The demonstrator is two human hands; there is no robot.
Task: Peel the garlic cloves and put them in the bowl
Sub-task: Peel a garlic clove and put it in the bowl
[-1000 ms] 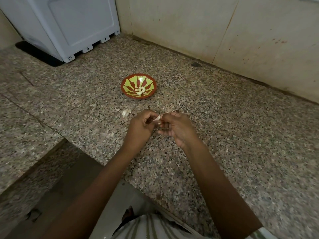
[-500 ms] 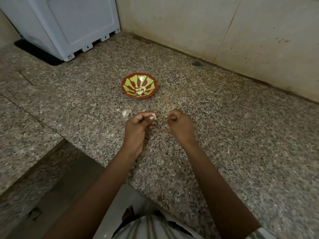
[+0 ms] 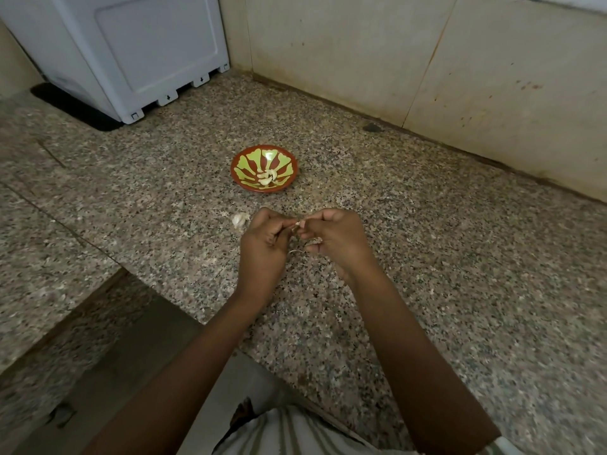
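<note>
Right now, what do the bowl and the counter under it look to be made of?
Bowl: likely glazed ceramic or melamine; the glossy red and green painted surface shows a highlight, and the look cannot settle which. Counter: polished granite or similar stone, judging by its speckled brown-grey grain and the seam between slabs.

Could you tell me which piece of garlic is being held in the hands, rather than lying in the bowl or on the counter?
The small pale clove pinched between the fingertips of both hands; other cloves lie in the red-and-green bowl, and a white clump sits on the granite counter.

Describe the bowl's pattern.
The bowl is reddish-brown with light green petal-like stripes radiating from its centre; head view.
</note>
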